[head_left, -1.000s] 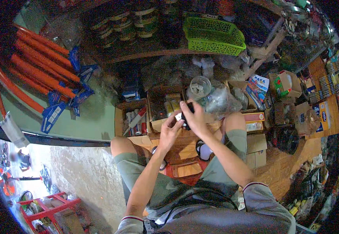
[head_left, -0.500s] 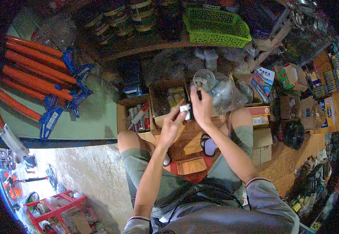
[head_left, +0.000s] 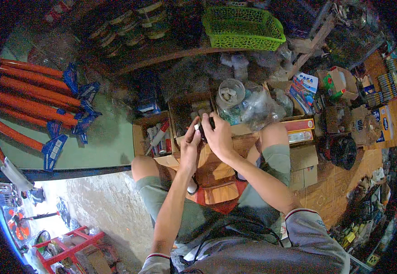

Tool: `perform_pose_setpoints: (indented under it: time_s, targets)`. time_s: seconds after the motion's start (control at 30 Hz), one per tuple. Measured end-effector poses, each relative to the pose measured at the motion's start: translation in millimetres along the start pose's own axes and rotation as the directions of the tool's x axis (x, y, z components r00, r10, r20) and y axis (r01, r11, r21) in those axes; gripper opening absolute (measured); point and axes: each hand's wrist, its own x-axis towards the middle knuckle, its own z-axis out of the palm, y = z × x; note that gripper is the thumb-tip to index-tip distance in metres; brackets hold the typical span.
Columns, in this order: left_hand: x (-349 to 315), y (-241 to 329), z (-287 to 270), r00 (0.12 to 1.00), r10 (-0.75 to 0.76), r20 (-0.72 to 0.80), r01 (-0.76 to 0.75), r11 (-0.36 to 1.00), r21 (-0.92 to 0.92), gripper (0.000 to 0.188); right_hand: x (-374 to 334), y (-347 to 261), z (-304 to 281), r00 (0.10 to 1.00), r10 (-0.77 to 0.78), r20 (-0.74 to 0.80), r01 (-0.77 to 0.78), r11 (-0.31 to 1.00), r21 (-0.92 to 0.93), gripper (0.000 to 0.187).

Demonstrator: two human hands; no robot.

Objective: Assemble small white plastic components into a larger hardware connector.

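My left hand (head_left: 190, 145) and my right hand (head_left: 218, 138) are close together in front of my knees. Between them is a small black-and-white piece (head_left: 202, 132), mostly covered by my fingers, so its kind does not show. The left fingers close on its white side, and the right fingers curl over its dark side. Just beyond the right hand stands a clear round plastic tub (head_left: 231, 93) with small pale pieces inside. Clear plastic bags (head_left: 263, 112) lie beside the tub. An open cardboard box (head_left: 187, 101) is behind my hands.
Left of my knees, a box of tubes (head_left: 159, 137) adjoins a green tabletop (head_left: 112, 150) bearing several orange curved saw sheaths (head_left: 34, 107). A green basket (head_left: 246, 39) sits on the shelf above. Red-and-yellow boxes (head_left: 300, 130) are by my right knee; a red metal frame (head_left: 70, 249) stands lower left.
My right hand has come down from beside the tub onto the small piece. Both hands are now closer together, and the view has shifted slightly.
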Motion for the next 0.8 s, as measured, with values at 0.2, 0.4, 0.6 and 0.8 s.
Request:
perform_pose_setpoints:
  time_s: [0.2,0.4,0.6,0.8]
  targets:
    - [-3,-1,5,0.988,-0.157,0.000,0.157,0.987,0.040,0.048,0,13,6,0.993,0.042,-0.108,-0.035,0.997,0.064,0.048]
    - [6,4,2,0.994,-0.044,-0.103,0.047,0.999,0.025,0.028,-3,17,1,0.968,0.169,0.187,-0.184,0.981,0.066,0.042]
    - [4,5,5,0.999,-0.039,-0.029,0.047,0.930,0.366,0.025,-2,19,0,0.986,0.163,-0.017,-0.156,0.966,0.208,0.047]
    - [1,4,4,0.999,0.043,-0.022,-0.027,0.879,0.476,0.024,2,24,2,0.991,0.130,-0.017,-0.127,0.983,0.132,0.041]
